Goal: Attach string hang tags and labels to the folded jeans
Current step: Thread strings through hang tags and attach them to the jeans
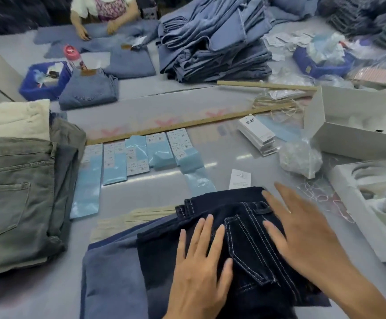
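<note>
Lying at the left edge of the glossy grey worktop [221, 157], a stack of faded grey jeans [14, 199] is seen, pocket up. Glossy pale-blue label strips [118, 162] are laid in a row beside it. Dark indigo jeans [251, 245] with white contrast stitching are spread at the near edge, pressed flat by the left hand [201, 268], fingers straight, and the right hand [307, 236], fingers splayed. White card tags [257, 132] are stacked beyond, near a white box [353, 125].

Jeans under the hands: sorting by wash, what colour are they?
Dark navy jeans with white stitching, seen in the head view.
</note>
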`<state>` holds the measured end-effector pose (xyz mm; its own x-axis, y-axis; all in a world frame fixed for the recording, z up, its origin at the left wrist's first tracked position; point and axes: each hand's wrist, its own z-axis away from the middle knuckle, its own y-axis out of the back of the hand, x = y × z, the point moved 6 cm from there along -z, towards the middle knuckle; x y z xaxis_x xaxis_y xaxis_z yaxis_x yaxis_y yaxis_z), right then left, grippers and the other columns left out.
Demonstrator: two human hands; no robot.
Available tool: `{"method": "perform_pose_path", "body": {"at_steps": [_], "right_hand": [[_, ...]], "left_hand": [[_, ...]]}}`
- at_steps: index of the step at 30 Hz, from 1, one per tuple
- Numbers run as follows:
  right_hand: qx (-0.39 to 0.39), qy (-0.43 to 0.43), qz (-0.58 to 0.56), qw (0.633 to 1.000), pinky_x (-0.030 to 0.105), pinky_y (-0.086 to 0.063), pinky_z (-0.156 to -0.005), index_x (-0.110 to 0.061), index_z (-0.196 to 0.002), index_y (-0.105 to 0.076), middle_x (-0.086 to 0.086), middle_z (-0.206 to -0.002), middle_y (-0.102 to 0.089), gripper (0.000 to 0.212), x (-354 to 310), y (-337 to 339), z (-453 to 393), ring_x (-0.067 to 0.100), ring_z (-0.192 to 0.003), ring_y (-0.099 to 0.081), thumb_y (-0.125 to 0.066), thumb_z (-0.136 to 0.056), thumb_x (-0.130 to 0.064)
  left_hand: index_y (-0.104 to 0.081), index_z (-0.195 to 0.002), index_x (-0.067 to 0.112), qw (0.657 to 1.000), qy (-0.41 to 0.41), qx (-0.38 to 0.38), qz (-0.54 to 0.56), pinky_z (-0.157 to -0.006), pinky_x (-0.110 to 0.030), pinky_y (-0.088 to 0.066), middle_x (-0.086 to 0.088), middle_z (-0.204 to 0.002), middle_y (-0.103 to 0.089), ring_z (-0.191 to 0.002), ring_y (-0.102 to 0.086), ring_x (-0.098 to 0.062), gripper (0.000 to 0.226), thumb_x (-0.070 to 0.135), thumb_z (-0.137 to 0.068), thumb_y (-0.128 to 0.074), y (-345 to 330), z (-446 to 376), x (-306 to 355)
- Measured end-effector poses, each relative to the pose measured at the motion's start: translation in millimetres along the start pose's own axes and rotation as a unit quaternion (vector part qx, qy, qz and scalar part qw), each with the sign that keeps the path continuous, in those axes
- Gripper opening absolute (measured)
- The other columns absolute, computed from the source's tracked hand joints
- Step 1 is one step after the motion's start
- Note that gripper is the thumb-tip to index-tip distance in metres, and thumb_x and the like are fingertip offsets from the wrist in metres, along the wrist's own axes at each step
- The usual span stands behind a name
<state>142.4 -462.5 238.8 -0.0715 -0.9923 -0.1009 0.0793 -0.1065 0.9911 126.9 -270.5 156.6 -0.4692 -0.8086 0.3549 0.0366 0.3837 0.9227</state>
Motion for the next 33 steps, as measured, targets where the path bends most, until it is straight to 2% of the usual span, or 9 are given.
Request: {"method": "perform_pose_path", "body": {"at_steps": [4,9,11,15,22,26,28,30,33], "right_hand": [[0.321,0.038,-0.161,0.932,0.041,-0.036,-0.116,-0.01,-0.146,-0.05,0.003,-0.16,-0.036,0.047,-32,95,10,0.023,-0.147,-0.035,-0.05,-0.102,-0.029],[0.399,0.068,-0.214,0.889,0.047,-0.04,-0.113,-0.011,-0.142,-0.055,0.002,-0.158,-0.04,0.043,-35,111,16,0.023,-0.146,-0.038,-0.048,-0.103,-0.029],[0.35,0.065,-0.194,0.914,0.045,-0.031,-0.12,-0.012,-0.151,-0.044,0.004,-0.163,-0.032,0.048,-36,86,0,0.024,-0.151,-0.029,-0.04,-0.106,-0.03],[-0.144,-0.02,-0.086,0.986,0.039,0.001,-0.126,-0.037,-0.156,0.006,-0.015,-0.168,0.003,0.055,-21,-70,-21,-0.004,-0.149,0.011,-0.012,-0.105,-0.051],[-0.152,-0.047,-0.107,0.981,0.033,-0.001,-0.125,-0.04,-0.156,0.004,-0.022,-0.165,0.009,0.059,-11,-95,-33,-0.002,-0.152,0.004,-0.003,-0.1,-0.056],[-0.144,-0.035,-0.165,0.975,0.034,-0.031,-0.119,-0.015,-0.122,-0.063,-0.01,-0.127,-0.057,0.021,-27,-74,-34,0.011,-0.121,-0.056,-0.054,-0.103,-0.012],[-0.158,0.044,0.036,0.986,0.044,-0.053,-0.099,-0.009,-0.097,-0.075,-0.004,-0.098,-0.067,0.02,-52,-57,-54,0.024,-0.093,-0.07,-0.084,-0.079,-0.014],[0.049,0.036,0.014,0.998,0.043,-0.058,-0.059,-0.014,-0.091,-0.078,0.004,-0.089,-0.075,0.038,-69,-26,-82,0.033,-0.071,-0.074,-0.095,-0.057,-0.017],[0.054,0.068,-0.115,0.99,0.019,-0.045,-0.061,-0.045,-0.1,-0.068,-0.03,-0.092,-0.066,0.016,-115,-7,-124,-0.002,-0.075,-0.066,-0.073,-0.086,-0.037]], "left_hand": [[-0.045,-0.152,0.012,0.999,-0.027,-0.021,-0.023,-0.119,-0.049,-0.018,-0.013,-0.163,-0.033,-0.154,-0.022,-0.029,0.069,0.053,-0.097,-0.046,-10,-29,52],[-0.061,-0.141,0.021,0.993,-0.033,-0.107,0.031,-0.112,-0.04,-0.027,0.0,-0.154,-0.05,-0.144,-0.043,-0.018,0.062,0.056,-0.092,-0.043,-29,-32,60],[-0.052,-0.148,0.027,0.992,-0.07,-0.059,0.083,-0.118,-0.032,-0.024,0.009,-0.158,-0.042,-0.148,-0.035,-0.009,0.055,0.052,-0.1,-0.039,-27,-30,47],[-0.054,-0.131,0.052,0.987,0.004,0.057,0.148,-0.107,-0.024,-0.046,0.027,-0.131,-0.063,-0.125,-0.057,0.005,0.038,0.028,-0.102,-0.05,-10,-17,-19],[-0.07,-0.128,0.026,0.994,-0.071,0.031,0.072,-0.107,-0.03,-0.048,0.006,-0.148,-0.055,-0.141,-0.046,-0.009,0.038,0.021,-0.091,-0.069,-28,9,-62],[-0.066,-0.131,0.037,0.996,-0.064,-0.026,0.057,-0.115,-0.029,-0.04,0.012,-0.15,-0.053,-0.142,-0.044,-0.006,0.032,0.04,-0.101,-0.055,-30,11,-59],[-0.055,-0.133,0.04,0.998,-0.031,-0.06,0.016,-0.126,-0.03,-0.017,0.024,-0.144,-0.055,-0.138,-0.045,0.002,0.032,0.035,-0.106,-0.039,-33,6,-67],[-0.044,-0.121,0.04,0.998,0.01,-0.056,-0.015,-0.125,-0.027,-0.009,0.04,-0.121,-0.06,-0.123,-0.048,0.014,0.024,0.051,-0.103,-0.032,-18,-6,-78],[-0.062,-0.091,0.041,0.993,0.026,0.057,0.096,-0.091,0.001,-0.039,0.038,-0.097,-0.064,-0.085,-0.059,0.019,0.035,0.053,-0.068,-0.086,14,-31,-102]]}}
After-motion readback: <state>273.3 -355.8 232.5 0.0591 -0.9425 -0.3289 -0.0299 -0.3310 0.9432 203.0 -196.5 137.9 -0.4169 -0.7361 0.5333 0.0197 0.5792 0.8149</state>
